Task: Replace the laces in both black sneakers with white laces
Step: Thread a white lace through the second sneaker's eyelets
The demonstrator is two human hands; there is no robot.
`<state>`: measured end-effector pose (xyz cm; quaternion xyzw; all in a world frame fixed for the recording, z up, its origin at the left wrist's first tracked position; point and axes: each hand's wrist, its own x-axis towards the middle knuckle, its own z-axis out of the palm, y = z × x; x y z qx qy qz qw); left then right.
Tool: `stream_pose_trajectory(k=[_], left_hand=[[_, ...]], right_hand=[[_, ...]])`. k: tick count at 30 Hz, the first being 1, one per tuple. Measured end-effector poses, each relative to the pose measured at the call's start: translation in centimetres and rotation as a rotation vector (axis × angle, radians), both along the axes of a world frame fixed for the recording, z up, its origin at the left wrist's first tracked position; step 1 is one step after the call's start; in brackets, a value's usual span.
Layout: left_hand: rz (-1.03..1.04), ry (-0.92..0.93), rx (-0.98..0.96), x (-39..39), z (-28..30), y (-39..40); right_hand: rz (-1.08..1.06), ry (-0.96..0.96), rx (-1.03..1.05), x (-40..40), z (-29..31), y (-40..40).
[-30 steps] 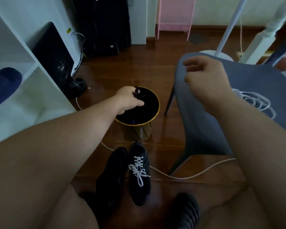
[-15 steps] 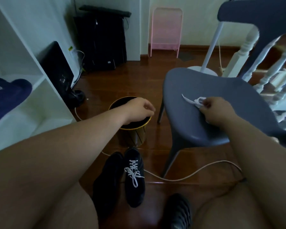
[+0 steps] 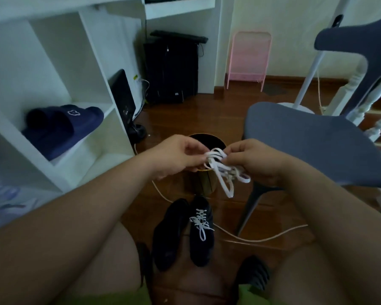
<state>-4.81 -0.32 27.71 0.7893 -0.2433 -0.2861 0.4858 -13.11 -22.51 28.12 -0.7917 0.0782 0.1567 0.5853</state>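
Note:
Two black sneakers stand side by side on the wood floor between my legs. The right sneaker (image 3: 201, 230) carries a tied white lace; the left sneaker (image 3: 169, 232) shows no lace. A bundled white lace (image 3: 223, 172) hangs in the air above a black and gold bin (image 3: 204, 183). My left hand (image 3: 176, 158) pinches the bundle's left end. My right hand (image 3: 257, 161) grips its right side, with loops dangling below.
A grey chair (image 3: 306, 137) stands at the right, a white cable (image 3: 262, 238) running under it. White shelving (image 3: 92, 89) with navy slippers (image 3: 62, 126) fills the left. Dark slippers lie near my feet. A pink rack and black equipment stand at the back wall.
My right hand lifted the white lace off the chair seat and brought it over the bin. My left hand came off the bin and took the lace's other end. The view tilted up.

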Motion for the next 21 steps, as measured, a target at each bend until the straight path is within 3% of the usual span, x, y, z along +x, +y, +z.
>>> stream_pose_trajectory(k=[6,10,14,17,21], left_hand=[[-0.113,-0.004,0.03,-1.2,-0.3,4.1],[-0.249,0.176,-0.041,-1.8,-0.1,5.9],[-0.365,0.191,-0.048,-1.7,0.3,6.2],[-0.256,0.168,-0.081,-1.7,0.3,5.5],[-0.102,0.221,-0.166,-2.0,-0.2,4.5]], right_hand=[[0.253,0.201,0.177,-1.9,-0.4,0.8],[0.497,0.365,0.172,-2.3,-0.1,1.9],[0.522,0.369,-0.037,-1.3,-1.0,2.6],[0.488,0.233,-0.326,-0.5,-1.8,3.1],[0.474,0.208,-0.485,0.1,-2.2,3.5]])
